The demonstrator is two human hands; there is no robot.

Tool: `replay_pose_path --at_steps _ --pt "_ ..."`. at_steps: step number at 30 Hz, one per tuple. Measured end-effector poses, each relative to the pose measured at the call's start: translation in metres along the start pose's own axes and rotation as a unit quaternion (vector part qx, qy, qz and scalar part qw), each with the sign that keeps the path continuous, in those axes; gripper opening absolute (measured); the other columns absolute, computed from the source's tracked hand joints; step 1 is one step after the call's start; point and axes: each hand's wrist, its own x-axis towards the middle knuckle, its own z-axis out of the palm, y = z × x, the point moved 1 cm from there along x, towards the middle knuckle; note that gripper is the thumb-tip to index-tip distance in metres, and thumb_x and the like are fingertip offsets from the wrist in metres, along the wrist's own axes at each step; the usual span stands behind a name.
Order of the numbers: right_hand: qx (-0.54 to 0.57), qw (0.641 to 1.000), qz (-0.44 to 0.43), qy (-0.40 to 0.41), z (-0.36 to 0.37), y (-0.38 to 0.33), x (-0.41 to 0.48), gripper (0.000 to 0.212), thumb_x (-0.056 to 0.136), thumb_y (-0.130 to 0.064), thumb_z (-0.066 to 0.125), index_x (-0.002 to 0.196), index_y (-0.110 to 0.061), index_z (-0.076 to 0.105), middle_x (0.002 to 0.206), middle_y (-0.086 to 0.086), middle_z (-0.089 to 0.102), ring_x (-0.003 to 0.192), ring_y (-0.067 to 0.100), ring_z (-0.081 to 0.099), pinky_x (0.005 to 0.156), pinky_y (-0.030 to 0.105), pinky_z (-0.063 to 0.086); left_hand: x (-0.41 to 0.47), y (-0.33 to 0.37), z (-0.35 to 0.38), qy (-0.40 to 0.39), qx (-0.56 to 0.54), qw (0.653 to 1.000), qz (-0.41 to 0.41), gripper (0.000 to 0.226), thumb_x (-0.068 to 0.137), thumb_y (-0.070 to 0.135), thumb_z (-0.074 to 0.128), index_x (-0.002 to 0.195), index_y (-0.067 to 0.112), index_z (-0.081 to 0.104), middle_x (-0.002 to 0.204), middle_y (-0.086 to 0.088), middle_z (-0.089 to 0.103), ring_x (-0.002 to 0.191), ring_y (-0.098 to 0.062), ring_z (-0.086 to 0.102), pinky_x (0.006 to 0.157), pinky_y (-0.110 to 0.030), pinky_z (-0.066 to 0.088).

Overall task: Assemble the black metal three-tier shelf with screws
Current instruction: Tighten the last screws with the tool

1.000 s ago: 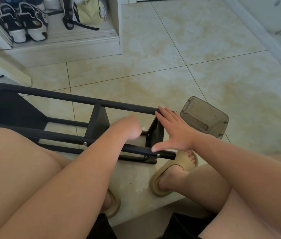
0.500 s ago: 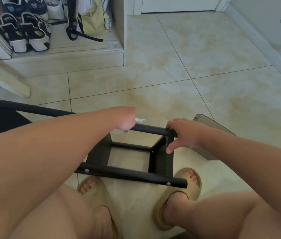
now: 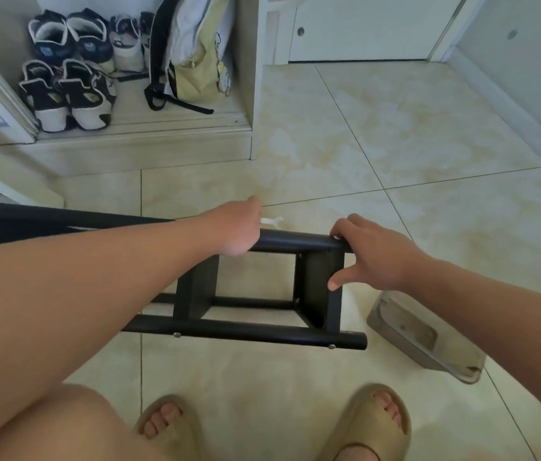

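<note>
Head view: the shelf lies on its side on the floor, directly ahead of the person, with its long axis running left to right. Its left part passes behind the left forearm. The far rail sits uppermost and the near rail lies closest to the feet, with two screws visible along its near face. The left hand is closed into a fist on the far rail; a small white tool sticks out of it to the right. Whether its fingers also wrap the rail cannot be determined. The right hand grips the right end of the far rail, fingers curled over the top and the thumb spread down against the end panel. Both hands are on the same rail, so any lift or turn probably pivots about the long axis; the right hand is nearer the free end. A clear plastic box rests on the floor just right of the shelf, in the path of a rightward swing. Two sandals stand near the near rail. Shoes and a bag sit far left, well apart.
</note>
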Motion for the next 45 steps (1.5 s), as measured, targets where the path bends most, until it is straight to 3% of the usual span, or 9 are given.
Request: replay_pose_path --at_steps 6,12,15,17,23,31,36,40,45 --pt "-0.075 0.995 -0.021 0.056 0.025 -0.021 0.002 0.073 0.073 -0.065 0.077 0.116 -0.018 0.041 0.106 -0.005 0.036 0.094 0.019 0.047 0.075 0.037 0.05 -0.019 -0.018 0.011 0.095 0.035 0.994 0.049 0.009 0.101 0.01 0.036 0.095 0.016 0.035 0.069 -0.004 0.051 0.059 -0.025 0.047 0.053 -0.036 0.029" --pt "-0.054 0.998 -0.041 0.006 0.071 -0.016 0.008 0.041 0.094 -0.034 0.069 0.118 -0.019 0.039 0.119 -0.001 0.044 0.102 0.024 0.053 0.073 0.036 0.049 -0.018 -0.037 0.066 0.011 0.046 0.999 0.017 0.011 0.102 0.013 0.03 0.095 0.021 0.035 0.078 -0.001 0.056 0.071 -0.024 0.052 0.07 -0.037 0.034" --pt "-0.032 0.999 -0.041 -0.014 0.09 -0.007 0.015 0.033 0.097 -0.029 0.064 0.116 -0.018 0.04 0.114 -0.001 0.044 0.099 0.024 0.052 0.07 0.035 0.044 -0.01 -0.045 0.086 -0.035 0.047 0.998 -0.007 0.022 0.099 0.01 0.032 0.085 0.027 0.03 0.077 -0.002 0.058 0.07 -0.025 0.054 0.064 -0.035 0.039" --pt "-0.023 0.999 -0.042 -0.025 0.104 -0.001 0.021 0.03 0.097 -0.027 0.062 0.116 -0.018 0.04 0.107 -0.003 0.039 0.094 0.023 0.05 0.07 0.037 0.046 -0.007 -0.045 0.098 -0.07 0.056 0.996 -0.015 0.027 0.099 0.007 0.036 0.082 0.027 0.029 0.076 -0.003 0.059 0.066 -0.023 0.053 0.055 -0.032 0.033" --pt "0.0 0.996 -0.048 -0.075 0.142 0.016 0.036 0.035 0.096 -0.024 0.064 0.119 -0.017 0.039 0.114 0.001 0.044 0.1 0.026 0.052 0.079 0.043 0.05 0.003 -0.048 0.125 -0.132 0.041 0.99 -0.041 0.011 0.102 0.009 0.035 0.095 0.018 0.037 0.08 -0.007 0.056 0.064 -0.021 0.047 0.054 -0.035 0.034" --pt "-0.001 0.992 -0.047 -0.114 0.132 0.02 0.035 0.041 0.097 -0.032 0.064 0.128 -0.018 0.041 0.125 0.001 0.048 0.111 0.027 0.052 0.089 0.043 0.05 0.008 -0.037 0.113 -0.137 0.072 0.986 -0.066 0.009 0.1 0.009 0.037 0.1 0.017 0.042 0.088 -0.007 0.056 0.073 -0.023 0.052 0.061 -0.038 0.042" --pt "-0.05 0.992 -0.058 -0.096 0.074 0.012 0.021 0.059 0.098 -0.042 0.061 0.146 -0.021 0.035 0.141 0.002 0.046 0.128 0.026 0.046 0.099 0.043 0.047 -0.005 -0.006 0.079 -0.097 0.068 0.992 -0.049 0.013 0.101 0.013 0.044 0.104 0.012 0.057 0.094 -0.008 0.062 0.081 -0.023 0.059 0.059 -0.03 0.041" --pt "-0.028 0.997 -0.03 -0.061 0.043 0.012 -0.002 0.066 0.098 -0.043 0.061 0.154 -0.025 0.028 0.147 0.0 0.044 0.135 0.024 0.042 0.103 0.044 0.047 -0.022 0.021 0.061 -0.058 0.026 0.998 -0.028 0.018 0.1 0.012 0.052 0.103 0.015 0.069 0.09 -0.003 0.064 0.073 -0.014 0.055 0.055 -0.02 0.035" --pt "-0.024 0.996 -0.009 -0.083 0.051 0.025 -0.018 0.074 0.097 -0.047 0.061 0.158 -0.027 0.022 0.152 -0.001 0.041 0.139 0.022 0.038 0.107 0.043 0.044 -0.022 0.031 0.06 -0.025 0.005 1.0 -0.017 0.02 0.099 0.012 0.056 0.111 0.012 0.072 0.097 -0.003 0.066 0.082 -0.015 0.058 0.072 -0.024 0.043"
